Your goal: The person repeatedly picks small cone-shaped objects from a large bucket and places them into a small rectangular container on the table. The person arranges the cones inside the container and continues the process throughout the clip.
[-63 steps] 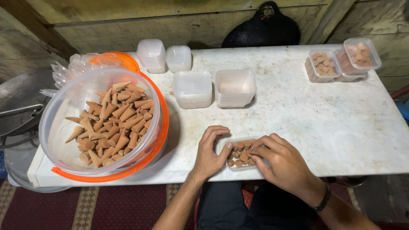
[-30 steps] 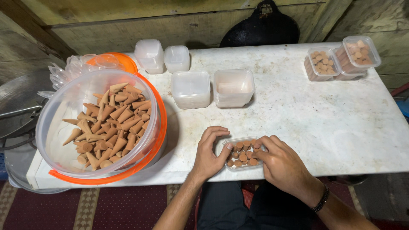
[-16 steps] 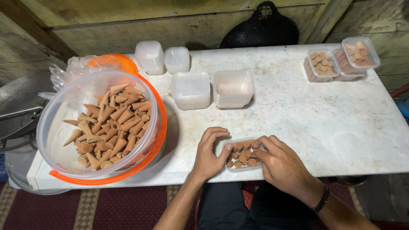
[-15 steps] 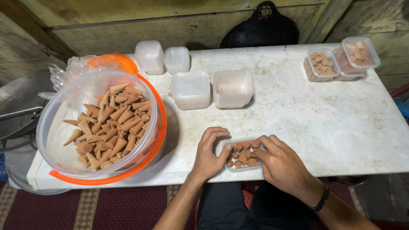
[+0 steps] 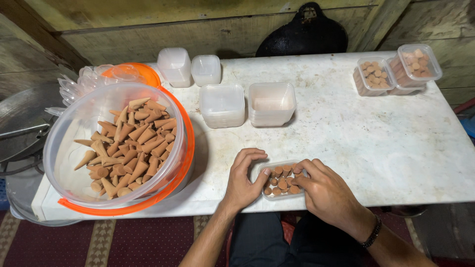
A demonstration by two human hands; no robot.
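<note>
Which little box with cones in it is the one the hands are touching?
The small clear box at the table's near edge, between the left hand and right hand. The two other filled boxes sit untouched at the far right corner.

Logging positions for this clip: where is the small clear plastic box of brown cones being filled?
In the head view, the small clear plastic box sits at the white table's near edge, centre, between the left hand and right hand.

Small tray (image 5: 282,181) at table's (image 5: 376,143) front edge, between left hand (image 5: 246,179) and right hand (image 5: 326,192). Big tub (image 5: 116,143) of cones (image 5: 129,146) at left end. Empty boxes (image 5: 246,104) mid-table, stacks (image 5: 189,66) behind. Filled boxes (image 5: 396,71) at back right corner.
</note>
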